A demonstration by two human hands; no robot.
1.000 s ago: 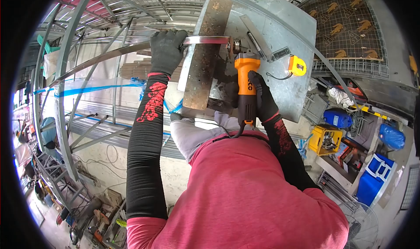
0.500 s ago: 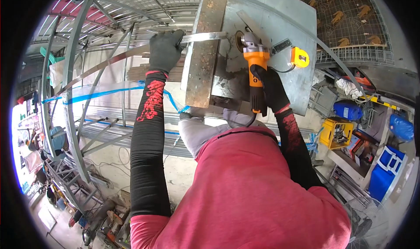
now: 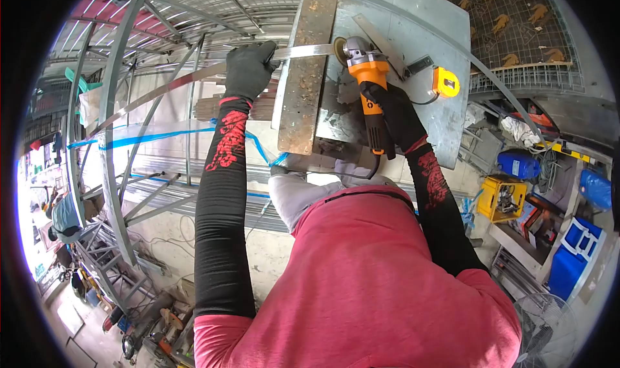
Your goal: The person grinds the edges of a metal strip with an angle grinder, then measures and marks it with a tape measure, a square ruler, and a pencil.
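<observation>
My left hand (image 3: pixel 250 71), in a dark glove, is closed around a long flat metal strip (image 3: pixel 309 51). The strip's near part lies across a rusty steel plate (image 3: pixel 309 93), and its long end runs off to the lower left. My right hand (image 3: pixel 395 115), gloved in black, grips an orange angle grinder (image 3: pixel 372 80) by its body. The grinder's disc (image 3: pixel 340 50) is at the strip's right end; whether it touches cannot be told. Right of the grinder, a metal square (image 3: pixel 381 45) and a yellow tape measure (image 3: pixel 445 82) lie on the metal-topped table (image 3: pixel 433 29).
Metal frames (image 3: pixel 119 116) stand at the left, with blue tape (image 3: pixel 161 138) strung across. On the right are a yellow box-shaped machine (image 3: pixel 501 199), a blue cooler box (image 3: pixel 572 258) and a fan (image 3: pixel 546 329). A person (image 3: pixel 66 216) is at the far left.
The grinder has moved left and tilted, bringing its disc to the strip's end. My left hand still holds the strip, nearly in place.
</observation>
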